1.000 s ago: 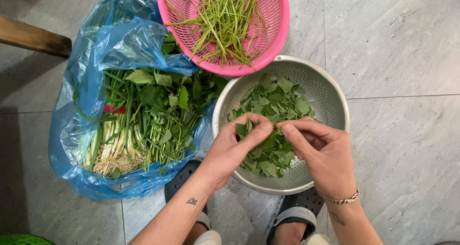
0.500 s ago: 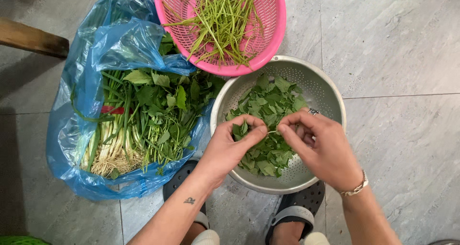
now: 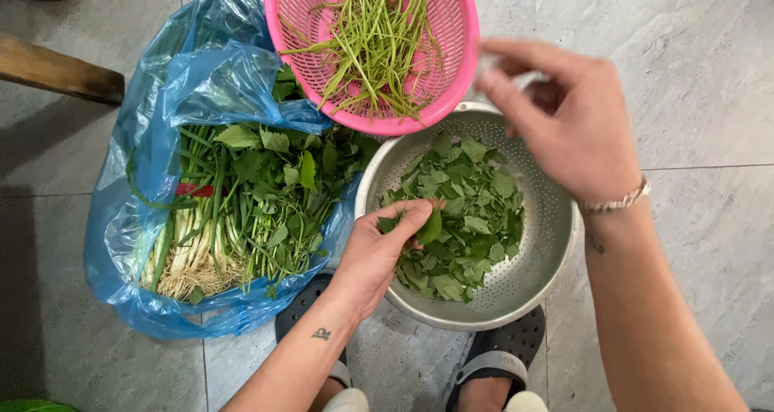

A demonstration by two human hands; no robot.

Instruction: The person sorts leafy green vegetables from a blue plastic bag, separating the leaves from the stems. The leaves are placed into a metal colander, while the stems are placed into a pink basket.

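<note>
My left hand (image 3: 379, 251) rests at the near rim of a metal colander (image 3: 548, 243) and pinches a few green leaves (image 3: 429, 228) over the pile of picked leaves (image 3: 468, 202) inside it. My right hand (image 3: 564, 122) is raised above the colander's far rim, beside the pink basket (image 3: 290, 25), with its fingers loosely curled; I see nothing in it. The pink basket holds bare green stems (image 3: 379, 41) and overlaps the colander's far edge.
A blue plastic bag (image 3: 161, 106) on the left lies open with bunches of leafy herbs with roots (image 3: 234, 210). A wooden leg (image 3: 56, 69) juts in at far left. My sandalled feet (image 3: 492, 364) stand under the colander on grey floor tiles (image 3: 693, 73).
My right hand has lifted away from the left hand, up and right toward the pink basket. The left hand stays over the colander, still holding leaves.
</note>
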